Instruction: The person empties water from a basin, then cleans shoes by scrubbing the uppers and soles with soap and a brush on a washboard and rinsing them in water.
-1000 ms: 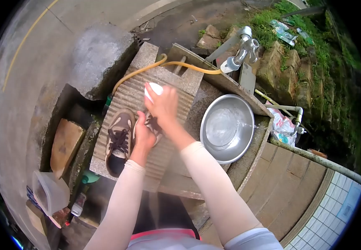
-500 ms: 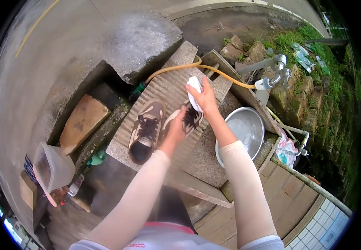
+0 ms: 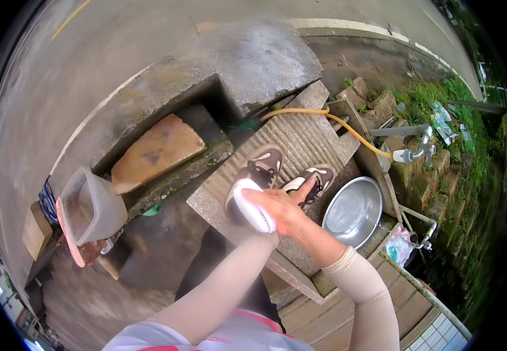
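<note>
Two brown and cream shoes with dark laces lie on the ribbed stone slab (image 3: 291,126). My right hand (image 3: 277,209) is closed round a white brush (image 3: 253,206), bristles facing down and right, above the left shoe (image 3: 263,164) and hiding much of it. Below the brush, my left forearm runs in under my right hand. My left hand (image 3: 305,192) is mostly covered; a finger that seems to be its own lies against the right shoe (image 3: 319,175). Its grip is hidden.
A metal basin (image 3: 354,210) with water stands in the stone sink right of the slab. Behind it are a tap (image 3: 420,152) and a yellow hose (image 3: 356,133). At the left are a clear plastic tub (image 3: 92,205) and a stone block (image 3: 157,153).
The view has turned, so the scene sits lower and further right. My right hand has brought the brush from above the right shoe towards my left wrist, over the left shoe.
</note>
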Demonstrator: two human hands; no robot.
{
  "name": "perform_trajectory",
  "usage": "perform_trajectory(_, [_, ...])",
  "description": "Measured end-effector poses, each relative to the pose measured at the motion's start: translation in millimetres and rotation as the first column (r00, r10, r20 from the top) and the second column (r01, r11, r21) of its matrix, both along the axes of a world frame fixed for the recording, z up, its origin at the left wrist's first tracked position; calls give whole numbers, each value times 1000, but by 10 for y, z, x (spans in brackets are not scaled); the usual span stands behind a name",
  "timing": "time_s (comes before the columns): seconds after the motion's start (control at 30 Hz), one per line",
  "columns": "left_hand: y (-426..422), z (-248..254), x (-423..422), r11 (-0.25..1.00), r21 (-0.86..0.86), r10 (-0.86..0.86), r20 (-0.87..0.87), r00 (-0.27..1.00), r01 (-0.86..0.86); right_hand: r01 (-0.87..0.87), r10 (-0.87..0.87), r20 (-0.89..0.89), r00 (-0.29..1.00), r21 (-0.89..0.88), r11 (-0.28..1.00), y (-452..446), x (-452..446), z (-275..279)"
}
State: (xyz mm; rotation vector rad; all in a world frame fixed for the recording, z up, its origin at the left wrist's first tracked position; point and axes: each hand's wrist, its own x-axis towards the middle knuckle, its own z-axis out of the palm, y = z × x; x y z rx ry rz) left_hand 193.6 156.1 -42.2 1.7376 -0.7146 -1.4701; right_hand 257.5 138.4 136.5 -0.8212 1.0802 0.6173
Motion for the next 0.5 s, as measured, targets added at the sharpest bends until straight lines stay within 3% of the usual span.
perform_trajectory(0.03, [-13, 73, 71, 996, -38, -79, 100, 992, 84, -7, 6, -37, 999, -11, 1000, 12, 2, -34])
perform_trajectory(0.1, [-120, 370, 190, 952, 300, 132, -192, 972, -70, 54, -54, -85, 995, -3, 999, 43, -113, -349])
perform_trajectory(0.17, [-145, 467, 243, 908, 389, 317, -389, 865, -158, 137, -137, -118, 984, -8, 991, 74, -124, -480])
perform_trajectory(0.23, [-76, 322, 225, 919, 248, 393, -559, 730, -306, 210, -223, -131, 966, -102, 972, 205, -79, -507])
perform_trajectory(0.3, [69, 14, 0, 901, 76, 419, -406, 812, -426, 231, -246, -75, 966, -173, 958, 316, -151, -580])
perform_trajectory(0.37, [-316, -449, -378, 645, 541, 678, -78, 731, -540, 186, -184, 29, 982, -240, 953, 350, -35, -275])
perform_trajectory(0.43, [-223, -328, -380, 661, 391, 680, 49, 732, -640, 130, -92, 171, 981, -223, 966, 339, -2, -39])
perform_trajectory(0.47, [-16, -218, -323, 789, 4, 615, -5, 789, -614, 21, 44, 200, 979, -310, 951, 351, 95, 16])
perform_trajectory(0.5, [17, 190, -110, 778, -76, 607, -161, 778, -623, 14, 54, 207, 977, -313, 950, 419, 283, 102])
